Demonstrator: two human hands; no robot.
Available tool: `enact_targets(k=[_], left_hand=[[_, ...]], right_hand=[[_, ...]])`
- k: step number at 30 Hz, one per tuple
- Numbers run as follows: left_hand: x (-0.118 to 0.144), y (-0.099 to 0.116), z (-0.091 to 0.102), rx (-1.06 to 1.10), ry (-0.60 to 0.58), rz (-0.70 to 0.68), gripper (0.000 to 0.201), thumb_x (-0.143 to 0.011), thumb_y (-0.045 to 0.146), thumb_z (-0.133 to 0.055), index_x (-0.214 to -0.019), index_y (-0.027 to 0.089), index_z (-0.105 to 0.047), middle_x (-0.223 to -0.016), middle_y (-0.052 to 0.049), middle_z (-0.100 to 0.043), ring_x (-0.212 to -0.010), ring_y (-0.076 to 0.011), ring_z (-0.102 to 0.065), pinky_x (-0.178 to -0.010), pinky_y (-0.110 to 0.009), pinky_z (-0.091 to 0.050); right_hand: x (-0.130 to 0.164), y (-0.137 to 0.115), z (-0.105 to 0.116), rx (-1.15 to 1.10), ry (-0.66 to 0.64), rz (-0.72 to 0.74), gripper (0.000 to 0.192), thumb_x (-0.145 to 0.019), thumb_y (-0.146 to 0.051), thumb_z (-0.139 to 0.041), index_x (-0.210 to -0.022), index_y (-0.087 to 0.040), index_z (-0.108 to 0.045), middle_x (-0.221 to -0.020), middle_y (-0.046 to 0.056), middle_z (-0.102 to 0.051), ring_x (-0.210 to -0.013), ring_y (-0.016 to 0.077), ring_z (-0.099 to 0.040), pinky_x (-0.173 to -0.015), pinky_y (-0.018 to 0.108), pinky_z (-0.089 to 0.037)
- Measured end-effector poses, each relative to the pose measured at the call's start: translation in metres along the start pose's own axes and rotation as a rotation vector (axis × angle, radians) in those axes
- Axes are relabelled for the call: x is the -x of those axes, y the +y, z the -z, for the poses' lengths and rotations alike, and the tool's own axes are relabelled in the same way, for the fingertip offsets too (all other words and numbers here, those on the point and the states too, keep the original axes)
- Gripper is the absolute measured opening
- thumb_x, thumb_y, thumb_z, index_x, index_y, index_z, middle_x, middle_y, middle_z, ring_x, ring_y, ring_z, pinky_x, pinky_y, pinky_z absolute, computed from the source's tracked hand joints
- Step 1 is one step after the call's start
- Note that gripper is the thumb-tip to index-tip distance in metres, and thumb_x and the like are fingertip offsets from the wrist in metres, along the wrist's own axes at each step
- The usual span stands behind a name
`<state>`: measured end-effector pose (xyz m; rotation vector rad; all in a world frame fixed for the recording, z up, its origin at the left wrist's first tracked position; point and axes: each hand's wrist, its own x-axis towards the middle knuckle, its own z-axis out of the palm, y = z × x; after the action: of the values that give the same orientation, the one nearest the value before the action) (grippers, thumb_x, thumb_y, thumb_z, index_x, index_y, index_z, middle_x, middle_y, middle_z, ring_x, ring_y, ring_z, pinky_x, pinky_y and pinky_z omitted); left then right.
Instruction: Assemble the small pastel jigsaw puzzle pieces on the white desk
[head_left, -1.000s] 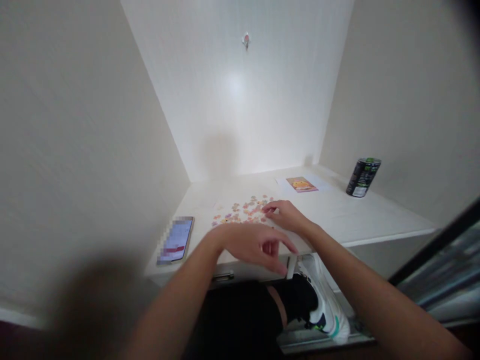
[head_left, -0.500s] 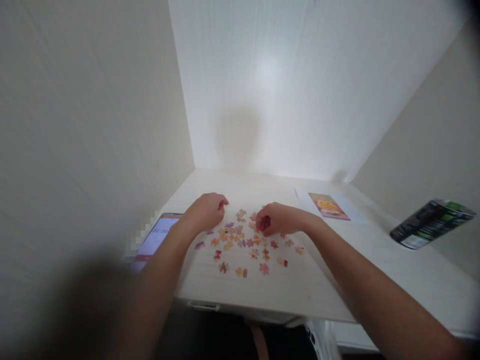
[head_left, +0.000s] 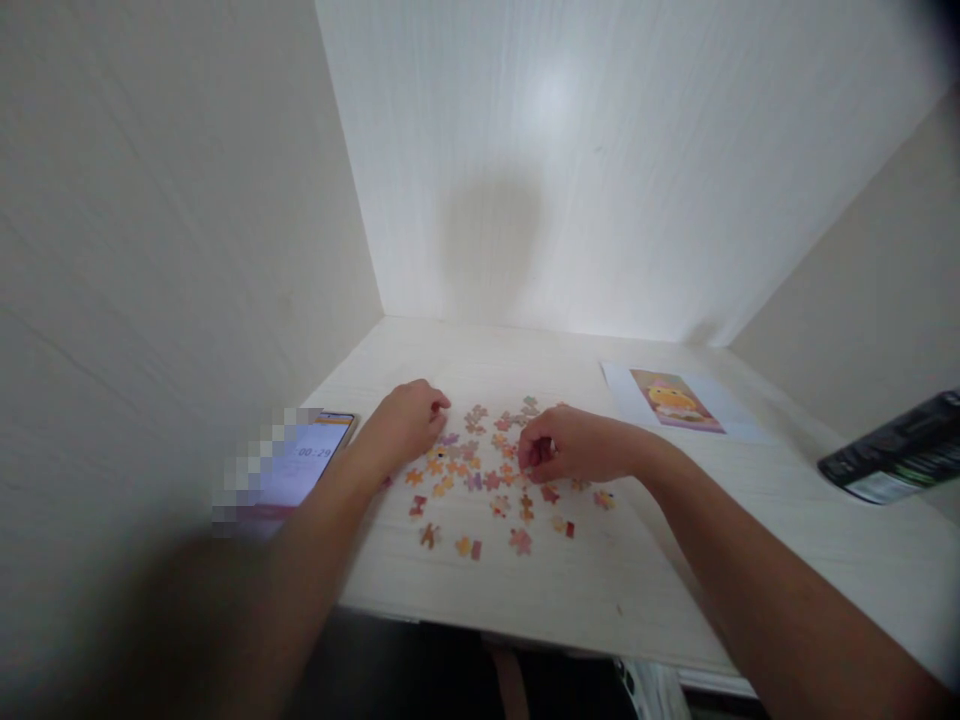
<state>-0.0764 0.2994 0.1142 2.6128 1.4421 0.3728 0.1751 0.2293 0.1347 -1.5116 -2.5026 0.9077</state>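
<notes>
Head view: left hand (head_left: pixel 405 422) curled loosely, fingertips resting on the scattered jigsaw pieces (head_left: pixel 480 478) on the pale desk (head_left: pixel 570 580); right hand (head_left: pixel 574 445) pinching a piece, too small to tell which. Pieces lie between and below both hands. Phone (head_left: pixel 304 467) left of left hand, reference picture (head_left: pixel 677 400) and dark can (head_left: pixel 896 462) right of right hand

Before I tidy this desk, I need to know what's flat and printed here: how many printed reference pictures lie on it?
1: the printed picture lies at the desk's far right, beyond the right hand. None other shows.
</notes>
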Motion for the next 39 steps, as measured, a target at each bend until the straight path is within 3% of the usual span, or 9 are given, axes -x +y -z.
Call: enact_targets(k=[4, 10, 19, 23, 25, 28, 34, 37, 39], left_hand=[[0.001, 0.005, 0.002, 0.015, 0.0, -0.004, 0.026, -0.086, 0.024, -0.052, -0.093, 0.017, -0.076, -0.092, -0.009, -0.072, -0.081, -0.0191, -0.064, -0.079, -0.029, -0.05], [0.003, 0.008, -0.003, 0.023, 0.058, -0.017, 0.027, -0.09, 0.022, -0.048, -0.096, 0.017, -0.074, -0.1, -0.011, -0.072, -0.091, -0.0212, -0.064, -0.086, -0.032, -0.048], [-0.001, 0.005, -0.008, 0.043, 0.092, -0.018, 0.025, -0.09, 0.019, -0.049, -0.097, 0.017, -0.073, -0.099, -0.009, -0.074, -0.088, -0.0201, -0.065, -0.084, -0.031, -0.048], [-0.002, 0.003, -0.009, 0.04, 0.099, -0.01, 0.022, -0.087, 0.017, -0.053, -0.094, 0.018, -0.075, -0.095, -0.008, -0.074, -0.084, -0.0197, -0.066, -0.079, -0.03, -0.049], [-0.001, 0.001, -0.009, 0.036, 0.109, -0.005, 0.022, -0.085, 0.017, -0.055, -0.093, 0.018, -0.075, -0.094, -0.009, -0.073, -0.082, -0.0202, -0.065, -0.079, -0.031, -0.05], [0.0, 0.0, -0.01, 0.026, 0.129, -0.016, 0.02, -0.085, 0.018, -0.056, -0.091, 0.016, -0.076, -0.093, -0.012, -0.071, -0.084, -0.0228, -0.065, -0.081, -0.035, -0.05], [0.002, 0.016, -0.014, 0.066, 0.113, -0.217, 0.032, -0.097, 0.029, -0.045, -0.102, 0.017, -0.074, -0.117, -0.011, -0.069, -0.108, -0.0232, -0.062, -0.099, -0.038, -0.046], [0.007, 0.032, -0.016, 0.109, 0.024, -0.378, 0.035, -0.1, 0.034, -0.042, -0.121, 0.024, -0.068, -0.136, -0.004, -0.061, -0.124, -0.0182, -0.056, -0.107, -0.032, -0.041], [0.01, 0.039, -0.018, 0.109, -0.067, -0.462, 0.037, -0.1, 0.036, -0.043, -0.131, 0.027, -0.061, -0.144, -0.003, -0.054, -0.133, -0.02, -0.049, -0.112, -0.035, -0.036]], right_hand=[[0.001, -0.008, -0.001, 0.044, 0.078, -0.004, 0.017, -0.07, -0.014, -0.062, -0.082, -0.019, -0.073, -0.075, 0.002, -0.072, -0.062, 0.0123, -0.061, -0.057, 0.023, -0.042], [0.001, -0.017, -0.003, 0.131, 0.183, 0.017, 0.024, -0.067, -0.008, -0.056, -0.078, -0.02, -0.074, -0.077, 0.001, -0.073, -0.065, 0.0124, -0.061, -0.062, 0.024, -0.044], [0.001, -0.013, 0.0, 0.029, 0.085, 0.071, 0.014, -0.072, -0.017, -0.067, -0.084, -0.02, -0.075, -0.079, 0.001, -0.074, -0.067, 0.0135, -0.063, -0.063, 0.024, -0.045], [0.0, 0.005, 0.009, -0.002, 0.306, 0.004, 0.016, -0.082, -0.022, -0.062, -0.092, -0.02, -0.075, -0.082, 0.003, -0.074, -0.07, 0.0142, -0.065, -0.066, 0.025, -0.047], [0.0, 0.02, 0.013, 0.074, 0.45, -0.043, 0.017, -0.085, -0.024, -0.06, -0.093, -0.018, -0.074, -0.086, 0.006, -0.074, -0.074, 0.0159, -0.065, -0.068, 0.027, -0.048], [-0.002, 0.041, 0.015, 0.207, 0.555, -0.102, 0.019, -0.086, -0.028, -0.061, -0.092, -0.018, -0.075, -0.095, 0.009, -0.073, -0.079, 0.0186, -0.066, -0.073, 0.03, -0.049], [-0.006, 0.054, 0.007, 0.069, 0.427, -0.12, 0.023, -0.08, -0.038, -0.071, -0.093, -0.02, -0.078, -0.091, 0.008, -0.073, -0.077, 0.0179, -0.066, -0.071, 0.029, -0.051], [-0.008, 0.05, 0.005, 0.04, 0.39, -0.103, 0.035, -0.071, -0.045, -0.078, -0.097, -0.021, -0.078, -0.092, 0.008, -0.073, -0.078, 0.0188, -0.065, -0.071, 0.03, -0.051], [-0.008, 0.049, 0.005, 0.037, 0.378, -0.088, 0.037, -0.069, -0.046, -0.079, -0.097, -0.021, -0.078, -0.093, 0.008, -0.073, -0.079, 0.0191, -0.065, -0.072, 0.03, -0.05]])
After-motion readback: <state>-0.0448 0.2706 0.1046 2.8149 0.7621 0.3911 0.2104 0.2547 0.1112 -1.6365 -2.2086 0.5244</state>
